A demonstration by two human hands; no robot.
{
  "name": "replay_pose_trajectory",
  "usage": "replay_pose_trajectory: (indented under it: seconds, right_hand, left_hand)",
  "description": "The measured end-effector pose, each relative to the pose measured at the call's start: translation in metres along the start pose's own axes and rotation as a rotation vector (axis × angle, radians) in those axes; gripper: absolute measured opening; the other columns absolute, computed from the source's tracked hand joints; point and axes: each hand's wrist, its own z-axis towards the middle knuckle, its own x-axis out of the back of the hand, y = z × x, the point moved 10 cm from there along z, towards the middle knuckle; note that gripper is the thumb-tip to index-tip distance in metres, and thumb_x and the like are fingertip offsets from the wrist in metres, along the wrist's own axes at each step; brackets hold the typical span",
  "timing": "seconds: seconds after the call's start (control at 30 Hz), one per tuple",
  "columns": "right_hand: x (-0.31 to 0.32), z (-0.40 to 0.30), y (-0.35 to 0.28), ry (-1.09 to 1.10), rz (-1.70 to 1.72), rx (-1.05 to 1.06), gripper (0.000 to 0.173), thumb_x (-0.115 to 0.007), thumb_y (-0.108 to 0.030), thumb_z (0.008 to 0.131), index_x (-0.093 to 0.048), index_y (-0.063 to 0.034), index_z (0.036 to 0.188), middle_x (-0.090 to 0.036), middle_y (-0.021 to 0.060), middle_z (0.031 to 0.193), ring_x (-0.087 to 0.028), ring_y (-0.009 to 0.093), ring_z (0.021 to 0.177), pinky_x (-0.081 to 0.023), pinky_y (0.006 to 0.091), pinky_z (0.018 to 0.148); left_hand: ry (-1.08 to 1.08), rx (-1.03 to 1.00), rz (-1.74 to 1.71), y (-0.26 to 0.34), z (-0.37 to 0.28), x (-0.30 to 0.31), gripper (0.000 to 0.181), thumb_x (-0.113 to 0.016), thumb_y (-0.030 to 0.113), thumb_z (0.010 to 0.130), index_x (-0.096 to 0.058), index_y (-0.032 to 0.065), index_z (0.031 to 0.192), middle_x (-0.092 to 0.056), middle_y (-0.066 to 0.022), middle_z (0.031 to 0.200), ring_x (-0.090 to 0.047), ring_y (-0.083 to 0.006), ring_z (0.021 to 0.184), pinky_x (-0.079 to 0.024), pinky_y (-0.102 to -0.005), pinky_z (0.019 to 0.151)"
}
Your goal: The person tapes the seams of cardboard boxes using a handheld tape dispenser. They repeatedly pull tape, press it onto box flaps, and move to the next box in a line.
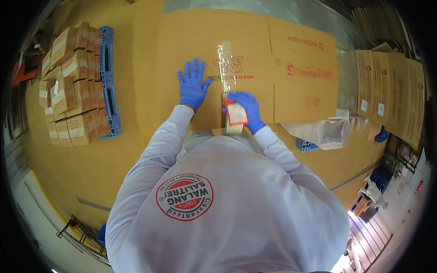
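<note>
A flattened cardboard carton [245, 30] with red printing lies before me on a metal table. My left hand [193, 85], in a blue glove, presses flat on the cardboard with its fingers spread. In my gloved right hand [249, 107] is a red tape dispenser [237, 112], held at the carton's near edge. A strip of clear packing tape [226, 65] runs from the dispenser away from me over the cardboard, partly across the red print. The roll shows below the dispenser, and my fingers hide part of its handle.
To the left, taped cartons [73, 82] are stacked beside a blue plastic pallet [111, 82]. Flattened cartons [389, 88] stand upright at the right. A clear plastic bag [329, 131] hangs near the table's right side, above another blue pallet [306, 145].
</note>
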Motion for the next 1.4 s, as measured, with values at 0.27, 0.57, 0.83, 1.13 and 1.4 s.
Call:
replay_pose_trajectory:
  seconds: [0.27, 0.57, 0.83, 1.13, 1.4]
  right_hand:
    - [0.013, -0.004, 0.102, 0.040, -0.145, -0.881, 0.028, -0.070, -0.026, 0.072, -0.069, -0.0023, 0.087, -0.068, 0.0172, 0.088, -0.067, 0.023, 0.084, -0.051, 0.0339, 0.070]
    - [0.148, -0.101, 0.061, 0.325, 0.149, -0.343, 0.050, -0.060, 0.002, 0.081, -0.052, -0.0127, 0.128, -0.055, 0.0113, 0.121, -0.051, 0.024, 0.114, -0.040, 0.0357, 0.098]
    - [0.339, -0.092, -0.022, 0.688, -0.069, -0.064, 0.049, -0.057, 0.008, 0.084, -0.045, -0.0067, 0.129, -0.052, 0.0142, 0.126, -0.052, 0.025, 0.115, -0.041, 0.0355, 0.099]
    - [0.430, -0.098, -0.096, 0.925, 1.347, 0.113, 0.045, -0.058, -0.035, 0.090, -0.050, -0.0008, 0.118, -0.055, 0.0183, 0.118, -0.051, 0.029, 0.114, -0.036, 0.0460, 0.105]
    - [0.379, -0.032, -0.079, 0.734, 1.727, -0.082, 0.045, -0.061, -0.037, 0.087, -0.051, -0.0080, 0.120, -0.056, 0.0131, 0.122, -0.053, 0.028, 0.114, -0.045, 0.0493, 0.093]
  left_hand:
    - [0.055, -0.085, 0.056, 0.014, 0.001, 0.002, 0.063, -0.040, 0.045, 0.094, -0.020, 0.0167, 0.147, -0.013, -0.0069, 0.154, -0.013, -0.0340, 0.141, -0.009, -0.0587, 0.110]
    - [0.012, -0.254, 0.011, 0.128, -0.005, 0.014, 0.088, -0.057, 0.052, 0.081, -0.019, 0.0074, 0.147, -0.010, -0.0185, 0.153, -0.011, -0.0367, 0.141, -0.008, -0.0640, 0.107]
    - [-0.155, -0.885, 0.268, 0.337, -0.104, -0.070, 0.079, -0.061, 0.027, 0.076, -0.026, -0.0005, 0.142, -0.022, -0.0197, 0.149, -0.019, -0.0364, 0.139, -0.020, -0.0662, 0.103]
    - [0.279, -0.972, -0.515, 0.359, -0.037, 0.244, 0.057, -0.050, -0.008, 0.076, -0.046, 0.0041, 0.131, -0.048, -0.0155, 0.134, -0.051, -0.0287, 0.120, -0.033, -0.0526, 0.104]
    - [0.667, -0.455, -1.539, 0.245, -0.051, 0.359, 0.061, -0.058, 0.006, 0.082, -0.035, 0.0050, 0.138, -0.039, -0.0100, 0.140, -0.039, -0.0224, 0.128, -0.030, -0.0386, 0.107]
